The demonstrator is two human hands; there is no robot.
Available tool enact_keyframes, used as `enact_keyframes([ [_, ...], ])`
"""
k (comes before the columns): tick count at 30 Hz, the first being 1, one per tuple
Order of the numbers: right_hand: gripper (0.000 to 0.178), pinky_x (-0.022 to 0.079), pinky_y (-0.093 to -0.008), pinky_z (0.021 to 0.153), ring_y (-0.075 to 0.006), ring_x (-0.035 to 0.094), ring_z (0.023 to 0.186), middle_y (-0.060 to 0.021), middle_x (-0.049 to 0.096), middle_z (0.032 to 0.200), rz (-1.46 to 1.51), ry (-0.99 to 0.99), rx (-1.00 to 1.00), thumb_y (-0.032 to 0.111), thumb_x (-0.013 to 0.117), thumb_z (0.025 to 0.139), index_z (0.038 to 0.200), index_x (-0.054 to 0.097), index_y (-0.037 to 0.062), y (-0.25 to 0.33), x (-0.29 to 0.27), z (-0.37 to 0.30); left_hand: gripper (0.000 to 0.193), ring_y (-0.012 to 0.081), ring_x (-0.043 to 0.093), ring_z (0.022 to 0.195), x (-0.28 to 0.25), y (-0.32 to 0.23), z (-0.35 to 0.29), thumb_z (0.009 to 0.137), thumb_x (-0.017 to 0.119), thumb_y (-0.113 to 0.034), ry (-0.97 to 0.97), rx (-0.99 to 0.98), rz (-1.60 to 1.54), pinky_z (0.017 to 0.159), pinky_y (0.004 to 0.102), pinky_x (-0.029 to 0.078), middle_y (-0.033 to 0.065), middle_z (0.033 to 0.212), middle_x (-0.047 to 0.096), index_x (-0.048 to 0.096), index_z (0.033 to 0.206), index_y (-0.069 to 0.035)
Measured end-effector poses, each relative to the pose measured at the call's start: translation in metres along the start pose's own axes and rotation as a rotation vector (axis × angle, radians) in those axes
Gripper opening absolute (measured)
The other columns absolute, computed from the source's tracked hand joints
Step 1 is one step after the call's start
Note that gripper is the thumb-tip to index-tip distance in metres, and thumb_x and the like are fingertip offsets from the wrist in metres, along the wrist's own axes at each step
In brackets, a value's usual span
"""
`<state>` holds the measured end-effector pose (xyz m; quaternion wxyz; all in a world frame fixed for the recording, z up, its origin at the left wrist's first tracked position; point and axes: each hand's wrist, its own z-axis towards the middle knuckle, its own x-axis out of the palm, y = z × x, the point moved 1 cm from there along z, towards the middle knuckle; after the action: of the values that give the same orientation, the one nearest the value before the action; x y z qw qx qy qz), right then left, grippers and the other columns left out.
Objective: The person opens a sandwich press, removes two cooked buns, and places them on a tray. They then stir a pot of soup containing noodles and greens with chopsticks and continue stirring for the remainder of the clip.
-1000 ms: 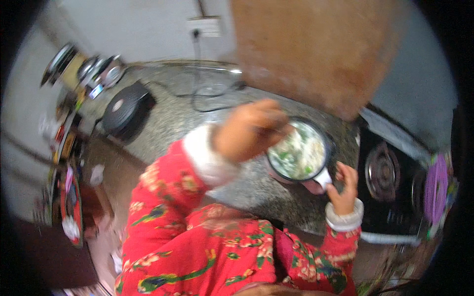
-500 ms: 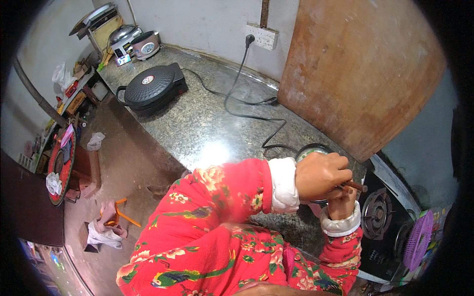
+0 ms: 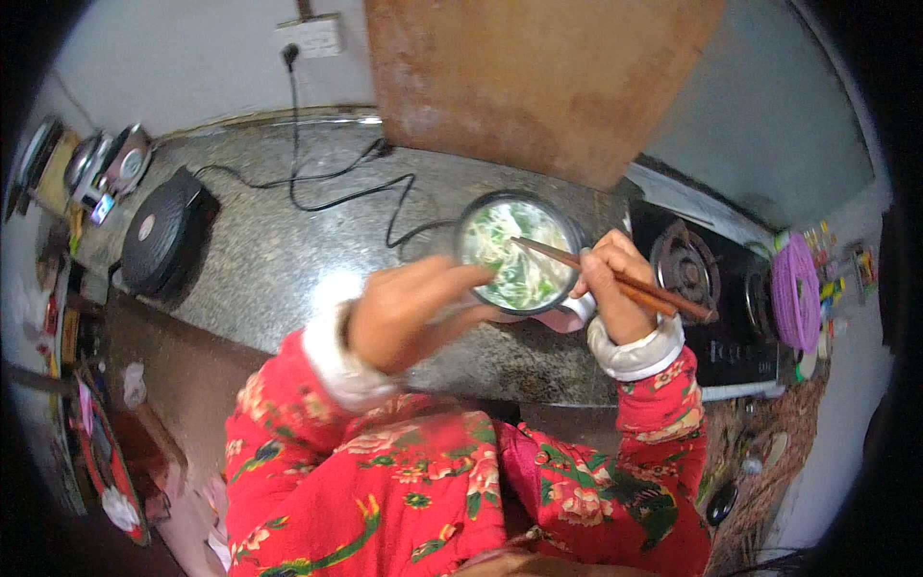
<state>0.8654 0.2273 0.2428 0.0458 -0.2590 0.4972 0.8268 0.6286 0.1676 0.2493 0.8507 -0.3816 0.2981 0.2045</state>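
A small round electric pot (image 3: 571,231) with a dark rim and a pink handle stands on the counter, filled with white noodles and green leaves (image 3: 524,269). My right hand (image 3: 620,293) is closed round a pair of brown wooden chopsticks (image 3: 642,286), whose tips reach over the food. At the pot's near left rim is my left hand (image 3: 409,313), blurred by motion. Its fingers and thumb are stretched apart, and no held thing shows between them. Whether it touches the rim I cannot tell.
A black gas stove (image 3: 721,346) and a purple plastic basket (image 3: 796,288) stand to the right. On the left sit a black electric griddle (image 3: 163,236) and a rice cooker (image 3: 127,159). A black cord (image 3: 336,200) snakes across the counter. A wooden board (image 3: 529,87) leans behind.
The view has swung right, bringing the pot into sight. My left hand has come away from my right hand to the left; the chopsticks remain in my right hand.
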Motion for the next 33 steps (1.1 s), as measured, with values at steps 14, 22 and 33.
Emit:
enact_keyframes([
  [14,0.013,0.046,-0.0242,0.061,-0.0128,0.056,0.066,-0.0051,0.053,0.076,0.364,0.027,0.165,0.013,0.048,0.084,0.084,0.051,0.0006,-0.015,-0.011,0.043,0.008,0.0247,0.058,0.062,0.058,0.013,-0.106,0.076,0.058,-0.007,0.075,-0.485,-0.24,0.055,0.0306,0.046,0.0118,0.073,0.059,0.06,0.083,-0.003],
  [22,0.007,0.047,-0.0233,0.06,-0.0127,0.056,0.068,-0.0063,0.053,0.08,0.132,0.211,-0.043,0.005,0.055,0.08,0.08,0.056,-0.0024,-0.033,0.008,0.065,0.009,0.0251,0.059,0.065,0.058,0.002,-0.111,0.076,0.058,-0.007,-0.03,-0.564,-0.224,0.057,0.0302,0.046,0.0122,0.075,0.06,0.06,0.083,-0.002],
  [33,0.01,0.044,-0.023,0.058,-0.0136,0.054,0.064,-0.0082,0.052,0.079,0.129,0.27,-0.159,0.007,0.053,0.081,0.078,0.056,-0.0024,-0.043,0.014,0.069,0.008,0.0256,0.059,0.066,0.067,-0.004,-0.118,0.076,0.058,-0.008,-0.09,-0.613,-0.206,0.058,0.0312,0.046,0.0122,0.074,0.059,0.06,0.081,-0.001],
])
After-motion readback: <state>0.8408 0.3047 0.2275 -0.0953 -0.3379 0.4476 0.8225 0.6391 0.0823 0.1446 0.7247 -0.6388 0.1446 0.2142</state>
